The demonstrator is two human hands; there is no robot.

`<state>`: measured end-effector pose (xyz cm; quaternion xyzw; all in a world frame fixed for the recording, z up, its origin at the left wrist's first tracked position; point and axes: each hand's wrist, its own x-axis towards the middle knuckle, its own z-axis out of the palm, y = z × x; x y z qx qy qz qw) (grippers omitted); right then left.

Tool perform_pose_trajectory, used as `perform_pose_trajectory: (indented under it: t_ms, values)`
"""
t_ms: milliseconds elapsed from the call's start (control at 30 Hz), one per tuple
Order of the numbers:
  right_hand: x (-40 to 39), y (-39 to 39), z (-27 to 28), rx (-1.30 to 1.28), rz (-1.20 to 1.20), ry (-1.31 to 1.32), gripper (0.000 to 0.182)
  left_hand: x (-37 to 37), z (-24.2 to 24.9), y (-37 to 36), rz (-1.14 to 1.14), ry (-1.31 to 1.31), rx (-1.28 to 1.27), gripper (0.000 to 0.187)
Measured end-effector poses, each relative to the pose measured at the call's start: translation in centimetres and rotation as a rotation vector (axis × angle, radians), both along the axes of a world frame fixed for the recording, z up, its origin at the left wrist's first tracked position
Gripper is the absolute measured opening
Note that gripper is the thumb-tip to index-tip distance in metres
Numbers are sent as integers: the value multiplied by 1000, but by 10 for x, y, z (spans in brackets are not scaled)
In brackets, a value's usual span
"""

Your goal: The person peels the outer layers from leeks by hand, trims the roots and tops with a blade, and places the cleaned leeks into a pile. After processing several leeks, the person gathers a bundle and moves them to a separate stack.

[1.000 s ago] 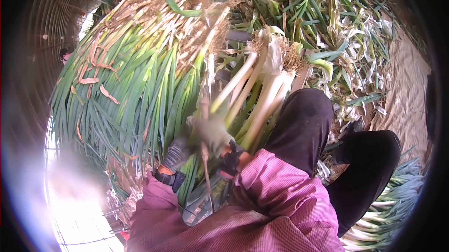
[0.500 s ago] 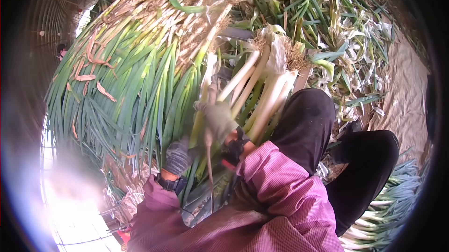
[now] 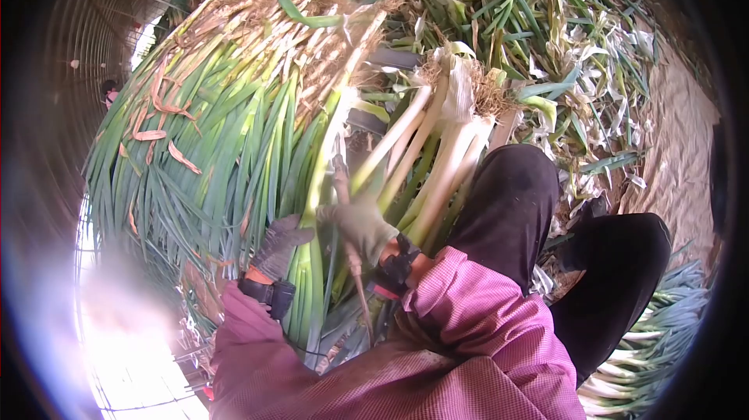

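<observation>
A long green onion (image 3: 318, 178), pale above and green below, slants down in front of me between my hands. My left hand (image 3: 279, 250), in a grey glove, is at its left side; the fingers are stretched out, with their tips against the stalk. My right hand (image 3: 360, 226), in a light glove and blurred by motion, is closed around a brown dried leaf strip (image 3: 356, 268) that shows above and below it. Its fingertips reach the stalk's right edge. Thick green onions (image 3: 445, 174) with pale stems and roots lie just right of that hand.
A large pile of untrimmed green onions (image 3: 211, 116) fills the left, roots at the far end. Stripped leaves (image 3: 538, 30) are heaped at the back right, beside brown sheeting (image 3: 675, 139). My bent knee (image 3: 511, 186) borders the thick stems. More green onions (image 3: 647, 350) lie lower right.
My left hand has moved left and up a little, with its fingers now stretched out. My right hand has moved slightly down with the dried strip, and the stalk has shifted left.
</observation>
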<state>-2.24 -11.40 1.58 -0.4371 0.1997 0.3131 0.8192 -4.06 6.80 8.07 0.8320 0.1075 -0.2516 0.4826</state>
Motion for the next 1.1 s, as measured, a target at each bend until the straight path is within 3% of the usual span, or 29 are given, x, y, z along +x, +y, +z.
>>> perform_pose_trajectory:
  t_ms: [167, 267, 433, 567, 667, 800, 900, 933, 1000, 1033, 1100]
  values:
    - [-3, -13, 9, -27, -88, 5, 33, -9, 4, 16, 136, 95, -32, 28]
    - [3, -1, -28, -50, -47, -175, 33, -39, 4, 8, 210, 147, -193, 29]
    - [-1, -10, -8, 21, -53, -104, 35, -88, 9, 4, 370, 279, -421, 28]
    - [7, 12, -49, 135, 105, -139, 39, -105, 21, -4, 397, 304, -403, 21]
    - [-2, -9, -17, 75, -50, -152, 44, -105, 39, -27, 451, 281, -319, 21]
    - [-13, -67, 56, 54, 16, -49, 49, -56, 97, -58, 48, -17, -292, 30]
    - [-15, -42, 25, 75, -392, -218, 35, 12, 136, -83, -232, -373, -154, 37]
    - [-13, -29, 6, 91, -549, -319, 30, 30, 150, -98, -255, -438, -146, 39]
    - [-16, -41, 22, 171, -583, -282, 44, 62, 157, -124, -267, -511, -122, 40]
    - [-17, -49, 33, 214, -602, -263, 52, 75, 154, -133, -255, -521, -103, 38]
    - [-20, -63, 54, 191, -605, -185, 51, 98, 124, -137, -255, -378, -42, 35]
